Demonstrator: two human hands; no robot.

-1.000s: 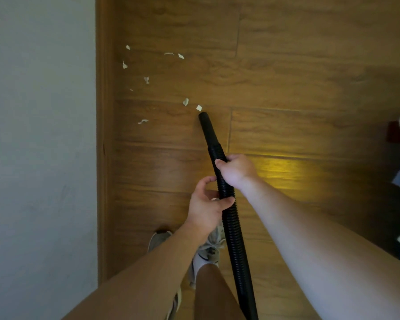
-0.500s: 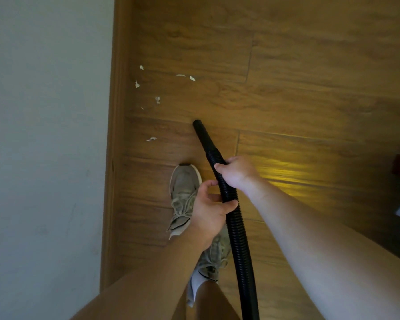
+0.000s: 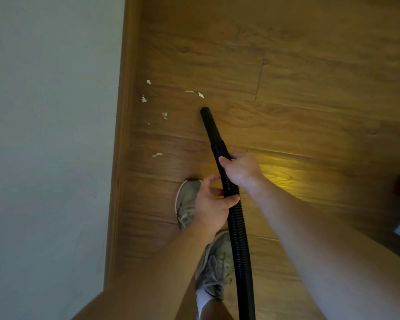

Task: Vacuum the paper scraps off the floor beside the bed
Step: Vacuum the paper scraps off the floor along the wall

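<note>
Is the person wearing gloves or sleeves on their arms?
No. The left hand and right hand are bare: no gloves, rings or watch in sight. The left forearm and right forearm are bare too, with no sleeve showing.

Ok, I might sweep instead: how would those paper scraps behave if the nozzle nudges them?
The paper scraps look tiny and thin, so probably very light and apt to skitter. Several look curled, so likely floppy, not stiff.

The hose (image 3: 237,227) is black and ribbed, its nozzle (image 3: 209,124) plain black. White paper scraps (image 3: 201,95) lie on a floor (image 3: 310,88) of brown wood grain with a yellow sheen. The shoes (image 3: 187,204) are grey-beige, the sock (image 3: 202,301) white.
</note>
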